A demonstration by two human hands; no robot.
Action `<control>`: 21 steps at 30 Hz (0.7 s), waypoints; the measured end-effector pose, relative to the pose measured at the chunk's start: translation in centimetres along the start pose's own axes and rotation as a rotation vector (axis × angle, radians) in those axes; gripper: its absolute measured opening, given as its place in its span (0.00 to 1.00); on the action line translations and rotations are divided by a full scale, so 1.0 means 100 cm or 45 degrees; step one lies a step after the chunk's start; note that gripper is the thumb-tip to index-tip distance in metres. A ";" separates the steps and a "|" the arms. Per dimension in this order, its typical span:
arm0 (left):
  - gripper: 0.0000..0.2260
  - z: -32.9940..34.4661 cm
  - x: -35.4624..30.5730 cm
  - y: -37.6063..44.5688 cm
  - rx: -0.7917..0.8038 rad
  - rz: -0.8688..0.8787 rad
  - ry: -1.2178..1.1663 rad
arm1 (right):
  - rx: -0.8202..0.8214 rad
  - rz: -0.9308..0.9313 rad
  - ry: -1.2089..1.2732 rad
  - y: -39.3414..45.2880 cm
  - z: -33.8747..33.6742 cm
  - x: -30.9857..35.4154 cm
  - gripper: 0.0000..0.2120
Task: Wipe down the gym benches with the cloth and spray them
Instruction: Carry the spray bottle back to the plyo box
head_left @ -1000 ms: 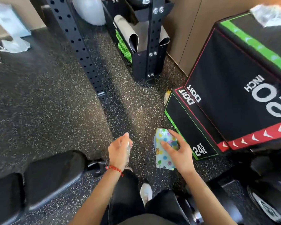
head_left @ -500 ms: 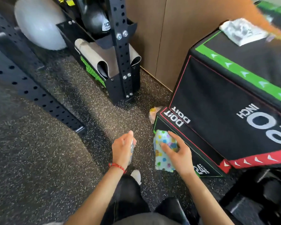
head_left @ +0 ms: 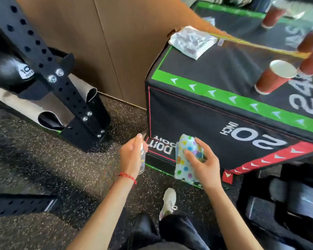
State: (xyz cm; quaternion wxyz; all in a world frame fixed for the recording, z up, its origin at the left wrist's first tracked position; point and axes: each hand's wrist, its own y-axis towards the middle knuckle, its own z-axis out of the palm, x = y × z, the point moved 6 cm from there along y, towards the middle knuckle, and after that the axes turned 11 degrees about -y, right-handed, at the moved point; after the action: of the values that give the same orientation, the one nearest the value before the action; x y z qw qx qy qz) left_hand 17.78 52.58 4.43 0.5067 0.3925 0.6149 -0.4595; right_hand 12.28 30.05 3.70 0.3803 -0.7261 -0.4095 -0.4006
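My left hand (head_left: pixel 131 156) grips a small clear spray bottle (head_left: pixel 142 159), index finger up on its top; a red string bracelet circles that wrist. My right hand (head_left: pixel 202 164) holds a folded cloth (head_left: pixel 185 159) with coloured dots. Both hands hover in front of the black plyo box (head_left: pixel 197 121), close to its lower left corner. At the lower right a black padded bench (head_left: pixel 282 202) shows only in part.
On top of the box lie a crumpled white wipe (head_left: pixel 192 41) and several red paper cups (head_left: pixel 273 76). A black perforated rack post (head_left: pixel 49 69) with rolled mats (head_left: pixel 43 109) stands at left, before a wooden wall. My shoe (head_left: pixel 168 201) rests on speckled rubber flooring.
The view has swung right and up toward the plyo box, and the bench at lower left has left the frame. Both hands keep their grip on bottle and cloth.
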 end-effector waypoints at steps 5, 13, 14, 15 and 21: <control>0.20 0.068 -0.036 0.036 0.097 0.045 -0.120 | -0.120 -0.012 0.051 0.051 -0.035 0.015 0.19; 0.25 0.145 -0.109 0.080 0.272 0.198 -0.214 | -0.258 -0.096 0.055 0.124 -0.072 0.061 0.18; 0.24 0.152 -0.116 0.087 0.289 0.193 -0.238 | -0.272 -0.089 0.061 0.132 -0.074 0.065 0.18; 0.24 0.159 -0.124 0.094 0.312 0.184 -0.268 | -0.284 -0.081 0.069 0.140 -0.076 0.068 0.18; 0.24 0.196 -0.151 0.142 0.393 0.192 -0.352 | -0.403 -0.097 0.076 0.179 -0.078 0.091 0.19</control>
State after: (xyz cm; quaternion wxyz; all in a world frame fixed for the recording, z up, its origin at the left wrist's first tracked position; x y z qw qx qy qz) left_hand 39.08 37.30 15.68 0.5530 0.4437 0.4308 -0.5584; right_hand 29.37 19.07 10.86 0.2575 -0.7487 -0.3571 -0.4956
